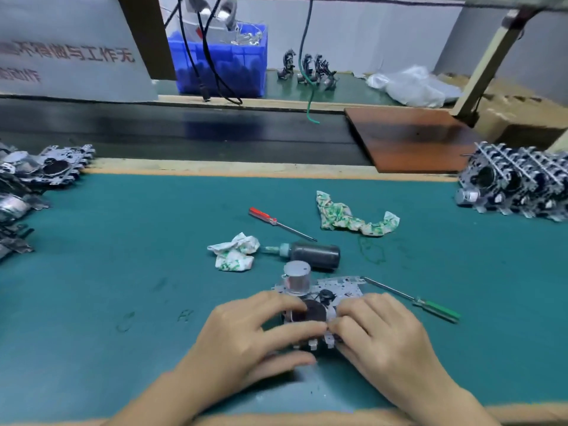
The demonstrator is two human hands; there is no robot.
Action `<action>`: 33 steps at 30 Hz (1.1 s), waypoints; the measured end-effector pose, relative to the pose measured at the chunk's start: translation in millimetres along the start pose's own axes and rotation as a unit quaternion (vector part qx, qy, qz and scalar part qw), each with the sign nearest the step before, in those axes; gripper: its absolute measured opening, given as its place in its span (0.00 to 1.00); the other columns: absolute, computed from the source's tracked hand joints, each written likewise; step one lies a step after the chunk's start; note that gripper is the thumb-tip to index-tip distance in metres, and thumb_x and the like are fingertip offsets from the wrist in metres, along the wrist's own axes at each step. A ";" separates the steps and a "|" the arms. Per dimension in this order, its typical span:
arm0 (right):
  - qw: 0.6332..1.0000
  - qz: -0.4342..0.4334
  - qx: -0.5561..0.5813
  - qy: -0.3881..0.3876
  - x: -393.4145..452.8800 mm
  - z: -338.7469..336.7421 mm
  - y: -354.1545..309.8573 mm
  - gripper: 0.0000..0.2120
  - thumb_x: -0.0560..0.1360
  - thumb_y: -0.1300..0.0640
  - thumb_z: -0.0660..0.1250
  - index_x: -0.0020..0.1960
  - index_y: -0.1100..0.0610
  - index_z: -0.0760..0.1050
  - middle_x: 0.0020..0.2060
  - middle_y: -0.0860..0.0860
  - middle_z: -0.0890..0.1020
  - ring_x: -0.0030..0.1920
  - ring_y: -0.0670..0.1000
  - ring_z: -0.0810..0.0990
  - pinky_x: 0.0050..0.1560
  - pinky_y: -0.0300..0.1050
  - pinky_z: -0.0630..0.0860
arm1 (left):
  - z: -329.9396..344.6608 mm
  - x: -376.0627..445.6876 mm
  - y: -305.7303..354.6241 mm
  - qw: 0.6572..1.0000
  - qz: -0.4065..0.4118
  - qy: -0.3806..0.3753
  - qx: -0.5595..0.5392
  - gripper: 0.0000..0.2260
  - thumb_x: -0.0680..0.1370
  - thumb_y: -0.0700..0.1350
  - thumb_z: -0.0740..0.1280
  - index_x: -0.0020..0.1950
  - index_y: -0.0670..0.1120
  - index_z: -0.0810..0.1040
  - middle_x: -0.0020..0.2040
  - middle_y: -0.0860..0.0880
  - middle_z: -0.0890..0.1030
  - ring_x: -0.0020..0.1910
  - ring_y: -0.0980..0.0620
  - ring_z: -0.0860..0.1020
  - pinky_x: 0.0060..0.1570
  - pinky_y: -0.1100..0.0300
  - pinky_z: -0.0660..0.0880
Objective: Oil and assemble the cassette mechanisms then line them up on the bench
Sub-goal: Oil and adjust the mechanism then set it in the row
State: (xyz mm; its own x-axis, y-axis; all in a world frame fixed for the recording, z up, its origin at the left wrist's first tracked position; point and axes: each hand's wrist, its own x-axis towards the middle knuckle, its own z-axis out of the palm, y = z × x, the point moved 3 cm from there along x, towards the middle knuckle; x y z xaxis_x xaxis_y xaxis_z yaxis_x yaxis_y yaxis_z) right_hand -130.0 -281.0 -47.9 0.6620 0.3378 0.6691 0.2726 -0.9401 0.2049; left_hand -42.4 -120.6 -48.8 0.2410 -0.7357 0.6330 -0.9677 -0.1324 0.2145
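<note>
A cassette mechanism [335,290] with a silver motor can and a black flywheel lies flat on the green mat [123,256] near the front edge. My left hand [255,336] grips its left side, fingers curled over the flywheel. My right hand [381,330] pinches its front right edge. A dark oil bottle [313,255] lies on its side just behind the mechanism, nozzle pointing left. A row of mechanisms [519,186] stands lined up at the far right. A heap of loose mechanisms [33,179] lies at the far left.
A red-handled screwdriver [278,223] lies behind the bottle; a green-handled one [415,301] lies right of my right hand. Two crumpled patterned rags [236,252] [353,218] sit mid-mat. Beyond are a dark conveyor belt [184,130], a brown board [412,136] and a blue bin [221,66].
</note>
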 end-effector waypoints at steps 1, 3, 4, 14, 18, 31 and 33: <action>1.000 -0.009 0.004 -0.006 -4.4 -0.7 -1.3 0.06 0.74 0.57 0.67 0.40 0.56 0.75 0.37 0.51 0.81 0.36 0.53 0.75 0.36 0.44 0.67 | 1.4 -1.4 0.6 1.000 -0.005 0.000 -0.002 0.17 0.75 0.60 0.65 0.60 0.54 0.75 0.51 0.51 0.80 0.48 0.54 0.78 0.46 0.63 0.75; 0.999 -0.008 0.036 -0.019 -11.2 -4.5 -0.2 0.12 0.75 0.50 0.66 0.39 0.56 0.80 0.39 0.50 0.82 0.39 0.51 0.76 0.38 0.42 0.69 | 3.6 -2.6 0.5 0.999 -0.037 -0.014 -0.001 0.25 0.72 0.65 0.66 0.63 0.54 0.72 0.57 0.52 0.74 0.54 0.54 0.74 0.56 0.64 0.70; 0.998 -0.002 0.055 -0.026 -13.7 -6.3 1.1 0.15 0.76 0.47 0.65 0.39 0.56 0.81 0.40 0.50 0.82 0.41 0.50 0.75 0.40 0.42 0.70 | 4.5 -3.2 -1.4 0.997 -0.067 -0.027 -0.008 0.31 0.69 0.68 0.67 0.66 0.53 0.70 0.60 0.52 0.71 0.58 0.55 0.71 0.61 0.64 0.66; 0.942 0.243 0.226 -0.054 -28.8 -4.0 17.0 0.16 0.77 0.38 0.58 0.53 0.49 0.72 0.51 0.44 0.75 0.53 0.44 0.72 0.52 0.36 0.68 | 20.1 -6.5 -18.3 0.947 -0.220 -0.155 -0.177 0.44 0.59 0.67 0.76 0.70 0.64 0.58 0.69 0.68 0.61 0.68 0.67 0.62 0.67 0.67 0.60; 0.928 0.258 0.249 -0.098 -28.3 1.5 16.2 0.17 0.75 0.40 0.59 0.51 0.52 0.77 0.51 0.44 0.75 0.54 0.43 0.71 0.51 0.35 0.68 | 20.8 -7.2 -15.3 0.947 -0.225 -0.166 -0.160 0.45 0.60 0.69 0.73 0.71 0.62 0.57 0.70 0.66 0.60 0.68 0.68 0.60 0.67 0.72 0.56; 0.901 0.308 0.287 -0.103 -30.7 3.9 20.2 0.18 0.77 0.37 0.55 0.51 0.49 0.75 0.51 0.40 0.74 0.56 0.40 0.71 0.55 0.30 0.65 | 24.4 2.8 -5.4 0.963 -0.218 -0.145 -0.071 0.42 0.60 0.63 0.71 0.69 0.49 0.67 0.62 0.58 0.68 0.58 0.58 0.70 0.58 0.67 0.63; 0.899 0.316 0.287 -0.097 -30.9 3.5 20.8 0.15 0.77 0.40 0.57 0.51 0.49 0.76 0.51 0.41 0.74 0.56 0.40 0.71 0.54 0.31 0.66 | 25.3 2.2 -7.6 0.961 -0.211 -0.159 -0.082 0.44 0.60 0.67 0.72 0.71 0.50 0.64 0.64 0.60 0.66 0.60 0.62 0.67 0.60 0.69 0.61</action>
State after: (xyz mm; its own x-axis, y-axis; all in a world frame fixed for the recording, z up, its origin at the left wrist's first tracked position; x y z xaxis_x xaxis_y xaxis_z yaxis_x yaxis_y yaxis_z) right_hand -142.4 -310.8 -66.9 0.9053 -0.2020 0.3737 0.0775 -0.7864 -0.6128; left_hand -36.4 -138.0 -67.8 0.5497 -0.8088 0.2089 -0.7574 -0.3770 0.5331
